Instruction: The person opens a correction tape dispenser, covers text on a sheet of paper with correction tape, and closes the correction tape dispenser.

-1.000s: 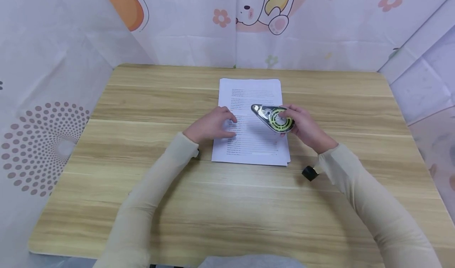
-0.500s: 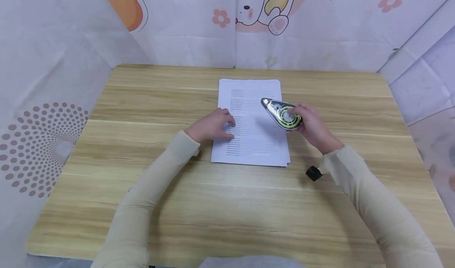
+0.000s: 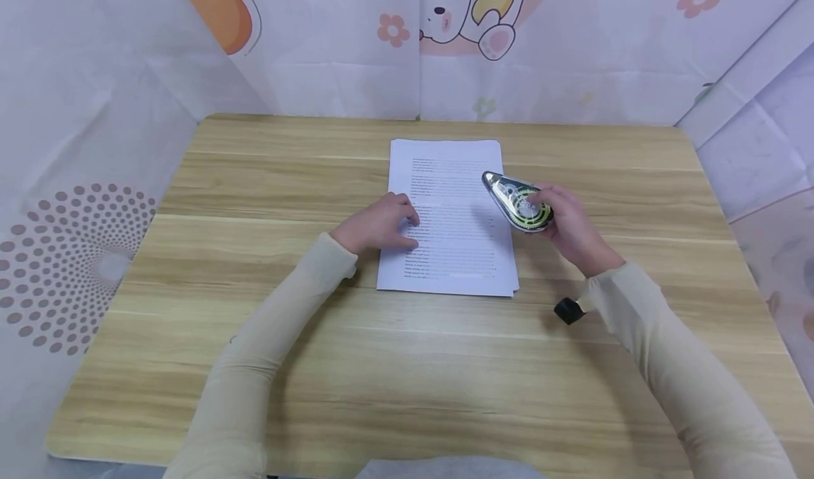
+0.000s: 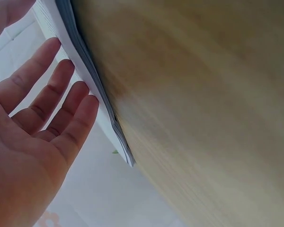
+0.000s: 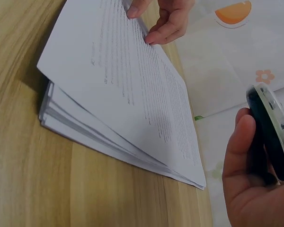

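A thick stack of printed paper (image 3: 454,253) lies on the table. My left hand (image 3: 376,226) rests at the stack's left edge, thumb and fingers spread over the top sheet. In the left wrist view, the extended fingertips (image 4: 92,101) are right at the side of the stack. My right hand (image 3: 575,232) grips a correction tape dispenser (image 3: 507,195) by its round end, thumb on top. The dispenser is clear-cased with a yellow-green toothed wheel, and its narrow tip points to the far left. It hangs above the right edge of the sheets, apart from them in the right wrist view.
The wooden table (image 3: 286,189) ends at a printed curtain (image 3: 343,83) behind. A small black block (image 3: 569,311) is attached under the right sleeve cuff. Sheets in the stack (image 5: 104,146) fan slightly apart at one corner.
My right hand has moved the correction tape dispenser to the right and slightly away from me, toward the edge of the stack. The left hand has stayed almost in place.
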Tool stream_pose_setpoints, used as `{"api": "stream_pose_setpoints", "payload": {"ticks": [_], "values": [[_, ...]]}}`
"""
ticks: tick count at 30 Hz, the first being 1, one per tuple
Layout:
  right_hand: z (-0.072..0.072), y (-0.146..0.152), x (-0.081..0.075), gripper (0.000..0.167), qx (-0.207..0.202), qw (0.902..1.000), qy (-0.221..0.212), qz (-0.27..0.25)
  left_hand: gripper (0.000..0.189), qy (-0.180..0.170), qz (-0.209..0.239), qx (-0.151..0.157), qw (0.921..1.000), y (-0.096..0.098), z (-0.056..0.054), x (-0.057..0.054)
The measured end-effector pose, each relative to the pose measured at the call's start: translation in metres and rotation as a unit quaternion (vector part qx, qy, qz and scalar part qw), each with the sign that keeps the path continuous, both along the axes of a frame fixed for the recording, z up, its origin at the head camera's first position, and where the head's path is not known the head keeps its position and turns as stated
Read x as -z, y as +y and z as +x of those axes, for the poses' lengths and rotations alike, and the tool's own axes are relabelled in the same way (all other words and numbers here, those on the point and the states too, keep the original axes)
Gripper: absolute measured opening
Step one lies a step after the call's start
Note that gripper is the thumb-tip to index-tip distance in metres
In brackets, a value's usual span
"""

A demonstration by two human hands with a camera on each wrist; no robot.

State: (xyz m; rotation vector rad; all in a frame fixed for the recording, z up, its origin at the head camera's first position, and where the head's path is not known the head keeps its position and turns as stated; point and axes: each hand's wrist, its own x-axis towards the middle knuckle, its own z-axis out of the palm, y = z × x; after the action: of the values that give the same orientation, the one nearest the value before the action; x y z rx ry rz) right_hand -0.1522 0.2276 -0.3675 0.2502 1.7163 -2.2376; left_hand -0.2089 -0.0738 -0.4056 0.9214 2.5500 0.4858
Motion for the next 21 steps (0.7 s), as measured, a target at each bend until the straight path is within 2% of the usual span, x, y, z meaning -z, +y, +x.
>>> {"api": "stream_pose_setpoints", "payload": {"ticks": [8, 13, 21], "values": [[-0.003, 0.009, 0.002, 0.017, 0.017, 0.9997, -0.008, -0.016, 0.038, -0.006, 0.001, -0.001, 1.0000, 0.000, 0.000, -0.003], [-0.005, 0.013, 0.007, 0.014, 0.048, 0.9981, -0.008, -0.038, 0.037, -0.005, -0.004, -0.001, 1.0000, 0.001, 0.000, -0.004], [-0.008, 0.023, 0.011, 0.019, 0.064, 0.9966, -0.007, -0.052, 0.036, -0.006, -0.004, -0.003, 1.0000, 0.003, 0.002, -0.006]]}}
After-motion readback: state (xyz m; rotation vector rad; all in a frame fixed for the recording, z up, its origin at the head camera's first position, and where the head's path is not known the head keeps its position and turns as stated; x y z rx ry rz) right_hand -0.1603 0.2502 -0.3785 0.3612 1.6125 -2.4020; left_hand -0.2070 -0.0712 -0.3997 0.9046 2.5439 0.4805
